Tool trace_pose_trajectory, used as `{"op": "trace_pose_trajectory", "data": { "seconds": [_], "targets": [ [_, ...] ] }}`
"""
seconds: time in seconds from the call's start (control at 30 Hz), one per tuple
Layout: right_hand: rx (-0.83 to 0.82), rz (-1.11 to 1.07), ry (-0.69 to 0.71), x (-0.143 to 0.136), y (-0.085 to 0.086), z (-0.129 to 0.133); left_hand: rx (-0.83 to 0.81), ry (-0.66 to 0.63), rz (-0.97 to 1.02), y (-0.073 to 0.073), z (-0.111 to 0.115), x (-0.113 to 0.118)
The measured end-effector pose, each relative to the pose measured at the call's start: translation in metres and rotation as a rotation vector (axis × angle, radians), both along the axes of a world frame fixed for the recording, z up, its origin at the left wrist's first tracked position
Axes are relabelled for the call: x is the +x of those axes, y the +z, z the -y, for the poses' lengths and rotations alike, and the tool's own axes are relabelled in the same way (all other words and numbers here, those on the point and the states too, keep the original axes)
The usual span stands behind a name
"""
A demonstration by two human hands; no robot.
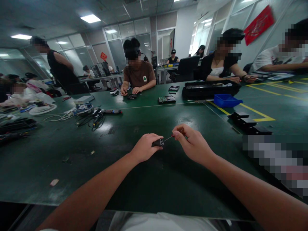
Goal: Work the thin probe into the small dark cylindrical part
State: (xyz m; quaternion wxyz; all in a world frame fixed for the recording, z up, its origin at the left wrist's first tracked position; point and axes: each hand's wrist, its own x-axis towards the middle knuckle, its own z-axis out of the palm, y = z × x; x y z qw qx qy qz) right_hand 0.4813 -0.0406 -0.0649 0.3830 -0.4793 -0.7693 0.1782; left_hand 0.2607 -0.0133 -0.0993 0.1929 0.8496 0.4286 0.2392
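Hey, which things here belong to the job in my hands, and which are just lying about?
In use:
Dark cylindrical part, in your left hand
Thin screwdriver, in your right hand, pointed at the part's end

Apparently just lying about:
Tangled cables, left
Blue tray, ahead right
Black bracket-like piece, right
Small pale scrap, near left

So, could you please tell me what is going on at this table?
A person's left hand holds a dark cylindrical part above the green table. The right hand holds a thin screwdriver, its tip at the part's open end; whether it touches is too small to tell. Across the table, someone in a brown shirt has both hands near a small dark item.
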Motion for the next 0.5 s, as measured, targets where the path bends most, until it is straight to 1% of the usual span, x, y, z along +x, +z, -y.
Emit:
{"op": "trace_pose_trajectory", "data": {
  "seconds": [0.13,0.23,0.37,0.5],
  "targets": [
    [0.030,0.066,-0.037,0.000,0.001,0.000,-0.005,-0.002,0.041,-0.001,-0.001,0.000],
    [0.027,0.048,-0.069,0.000,0.000,-0.002,0.001,0.011,0.065,-0.001,-0.001,-0.001],
    [0.025,0.017,-0.092,0.001,-0.001,-0.002,-0.040,0.069,0.089,0.003,0.001,-0.003],
    [0.014,0.000,-0.123,0.001,0.000,0.000,-0.080,0.112,0.162,0.009,0.005,-0.002]
  ]
}}
